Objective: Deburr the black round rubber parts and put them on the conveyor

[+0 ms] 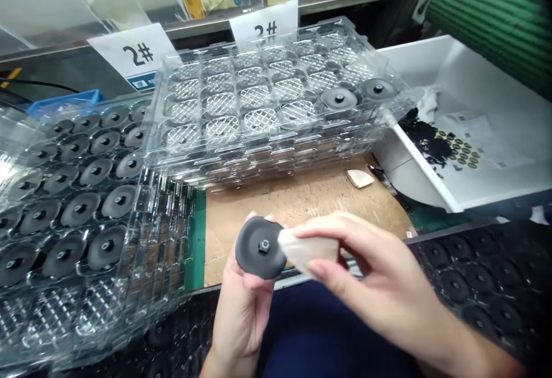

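Note:
My left hand [245,303] grips a dark grey round disc [254,257] by its edge, its face and small central nut turned up toward me. Between the fingers and thumb of my right hand [366,268] is a white wedge-shaped pad [308,251], slightly blurred. The pad's tip meets or overlaps the disc's right edge; whether it presses on it I cannot tell. Just beyond my hands lies a brown cardboard sheet [241,205], with a second white wedge pad [360,178] on it. Behind stands a stack of clear plastic trays [259,130]; two discs [339,98] sit in its right front pockets.
To the left, another clear tray stack holds rows of similar discs [80,208]. A white bin [474,176] with black scraps and a yellow label sheet is at the right. Dark trays [478,280] with discs lie lower right. A green ribbed roll [487,15] hangs at upper right.

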A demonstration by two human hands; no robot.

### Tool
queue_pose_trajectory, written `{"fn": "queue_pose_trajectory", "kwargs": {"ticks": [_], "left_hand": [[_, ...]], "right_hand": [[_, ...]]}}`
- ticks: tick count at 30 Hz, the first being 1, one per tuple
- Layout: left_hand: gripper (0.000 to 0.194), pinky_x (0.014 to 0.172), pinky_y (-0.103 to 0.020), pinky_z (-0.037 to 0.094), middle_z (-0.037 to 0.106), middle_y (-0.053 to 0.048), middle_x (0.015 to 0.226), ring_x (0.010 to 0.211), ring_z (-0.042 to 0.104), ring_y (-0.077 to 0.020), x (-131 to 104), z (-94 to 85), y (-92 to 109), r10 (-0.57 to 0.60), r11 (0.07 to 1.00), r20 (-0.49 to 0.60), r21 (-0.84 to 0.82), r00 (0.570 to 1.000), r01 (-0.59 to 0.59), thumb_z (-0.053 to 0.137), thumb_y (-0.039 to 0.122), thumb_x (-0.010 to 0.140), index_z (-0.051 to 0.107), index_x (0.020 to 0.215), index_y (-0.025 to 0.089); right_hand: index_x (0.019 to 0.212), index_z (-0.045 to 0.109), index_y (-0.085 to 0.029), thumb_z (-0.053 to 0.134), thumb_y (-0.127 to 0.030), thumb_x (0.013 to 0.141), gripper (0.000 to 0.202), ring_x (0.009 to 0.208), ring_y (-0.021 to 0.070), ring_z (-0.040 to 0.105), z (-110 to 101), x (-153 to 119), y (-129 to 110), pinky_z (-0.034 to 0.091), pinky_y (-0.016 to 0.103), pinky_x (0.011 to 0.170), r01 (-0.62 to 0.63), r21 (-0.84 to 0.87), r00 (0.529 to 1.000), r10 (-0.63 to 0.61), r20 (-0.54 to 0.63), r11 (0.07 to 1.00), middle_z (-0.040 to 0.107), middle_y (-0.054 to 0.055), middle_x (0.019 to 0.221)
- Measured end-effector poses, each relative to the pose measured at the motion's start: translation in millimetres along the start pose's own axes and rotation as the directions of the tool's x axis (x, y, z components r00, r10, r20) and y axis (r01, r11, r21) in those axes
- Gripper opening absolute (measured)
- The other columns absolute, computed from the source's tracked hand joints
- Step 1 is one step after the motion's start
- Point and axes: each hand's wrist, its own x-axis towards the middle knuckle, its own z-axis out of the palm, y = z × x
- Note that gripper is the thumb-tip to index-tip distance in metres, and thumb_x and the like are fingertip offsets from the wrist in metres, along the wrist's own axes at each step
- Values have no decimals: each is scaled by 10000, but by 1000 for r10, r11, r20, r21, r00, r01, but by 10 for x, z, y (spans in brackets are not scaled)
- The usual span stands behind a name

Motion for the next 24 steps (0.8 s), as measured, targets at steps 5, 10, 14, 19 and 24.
{"fn": "queue_pose_trajectory", "kwargs": {"ticks": [5, 10, 14, 19, 24], "left_hand": [[562, 842, -260, 516, 662, -23, 1100, 1004, 615, -207, -9, -107, -56, -52, 998, -58, 44, 997, 54, 724, 188, 666, 543, 1185, 307], [552, 851, -205, 491, 660, -28, 1099, 1040, 596, -189, 36, -105, -72, -51, 997, -54, 57, 997, 54, 704, 225, 695, 528, 1212, 309], [650, 916, -313, 473, 660, -31, 1099, 1013, 612, -237, 36, -121, -32, -100, 993, -24, 64, 995, 102, 775, 291, 587, 544, 1194, 318], [571, 916, -305, 471, 656, -22, 1113, 1026, 604, -235, 30, -55, -29, -104, 994, 9, 32, 995, 103, 754, 253, 627, 568, 1164, 314], [628, 892, -290, 489, 612, -32, 1191, 1092, 565, -258, 65, -85, -9, -134, 991, 37, -7, 990, 135, 715, 273, 674, 480, 1253, 326]], "right_hand": [[1078, 576, -187, 450, -112, 880, 247, 850, 120, 587, 136, 156, -115, 464, 217, 770, 162, -24, 951, -150, 270, 987, 644, 20, 939], [1077, 582, -142, 441, -127, 882, 241, 885, 132, 572, 199, 209, -6, 445, 231, 806, 212, -53, 964, -200, 178, 976, 635, 50, 968], [1028, 618, -216, 498, -135, 866, 217, 780, 90, 586, 5, 72, 143, 453, 175, 715, 63, -37, 962, -51, 267, 997, 648, -8, 885], [1082, 601, -268, 534, -154, 853, 265, 726, 104, 577, -121, -10, 108, 458, 198, 656, -7, -91, 994, 17, 105, 996, 643, -12, 853], [1062, 622, -196, 469, -84, 852, 283, 767, 119, 575, -9, 80, 93, 461, 227, 701, 145, 25, 969, -147, 199, 989, 643, 23, 859]]}}
